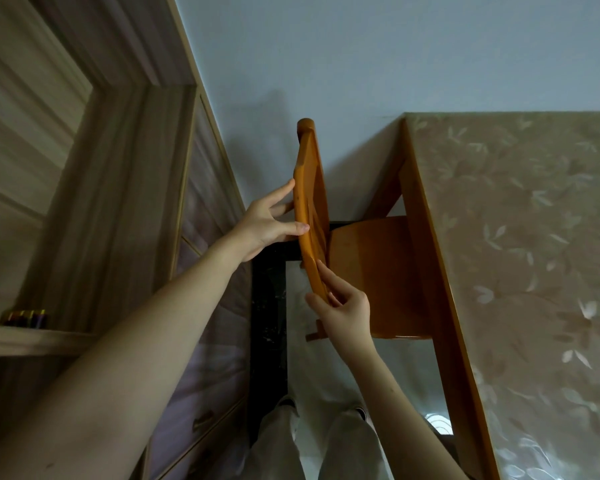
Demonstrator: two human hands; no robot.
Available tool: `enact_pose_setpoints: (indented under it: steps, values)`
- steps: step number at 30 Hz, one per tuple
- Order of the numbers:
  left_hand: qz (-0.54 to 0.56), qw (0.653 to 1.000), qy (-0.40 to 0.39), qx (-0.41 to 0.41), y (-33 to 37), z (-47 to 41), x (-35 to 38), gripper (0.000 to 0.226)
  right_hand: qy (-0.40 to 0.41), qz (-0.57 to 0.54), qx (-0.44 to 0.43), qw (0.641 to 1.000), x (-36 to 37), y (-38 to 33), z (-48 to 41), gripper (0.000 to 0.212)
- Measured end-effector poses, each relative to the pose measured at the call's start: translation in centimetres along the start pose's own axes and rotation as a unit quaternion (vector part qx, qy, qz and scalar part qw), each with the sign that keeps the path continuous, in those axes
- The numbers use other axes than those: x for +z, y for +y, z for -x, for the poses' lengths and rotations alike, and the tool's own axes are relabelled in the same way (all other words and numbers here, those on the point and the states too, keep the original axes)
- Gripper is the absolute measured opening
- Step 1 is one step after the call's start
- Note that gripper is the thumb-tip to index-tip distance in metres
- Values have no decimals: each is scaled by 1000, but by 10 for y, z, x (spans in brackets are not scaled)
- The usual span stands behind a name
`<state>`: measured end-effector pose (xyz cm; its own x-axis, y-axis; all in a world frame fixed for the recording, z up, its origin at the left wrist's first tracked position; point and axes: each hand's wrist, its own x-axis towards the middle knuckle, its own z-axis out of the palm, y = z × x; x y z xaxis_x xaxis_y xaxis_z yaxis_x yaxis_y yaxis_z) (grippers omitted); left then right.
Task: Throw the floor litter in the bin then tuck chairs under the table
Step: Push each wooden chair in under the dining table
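Note:
A wooden chair [371,271] stands at the left end of the table [426,244], its seat partly under the tabletop. Its curved backrest rises toward me. My left hand [269,223] rests on the backrest's top rail from the left, thumb over the rail and fingers spread along its outer face. My right hand [343,311] grips the near end of the same rail, fingers pinched around its edge. The table wears a beige cloth with a leaf pattern. No litter or bin is in view.
A wooden cabinet [125,202] with a shelf fills the left side, close to the chair. A pale wall [361,57] stands behind the chair and table. My legs and shoes [323,427] are on the glossy floor with a dark border strip [269,323].

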<state>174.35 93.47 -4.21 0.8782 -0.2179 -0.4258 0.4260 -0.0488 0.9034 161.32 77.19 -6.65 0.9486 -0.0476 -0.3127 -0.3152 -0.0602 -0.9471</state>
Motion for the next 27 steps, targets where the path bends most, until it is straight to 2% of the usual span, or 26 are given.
enact_pose_setpoints:
  steps: [19,24,27]
  values:
    - [-23,999,-32,-4,12,-29,-11,95,16,-14,-14,1000,16,-6,-34,55]
    - [-91,995,12,25,4,-15,-4,92,25,-10,1,1000,17,-2,-24,53]
    - [-118,992,30,36,-6,-4,4,99,33,-4,-8,999,10,7,-8,53]
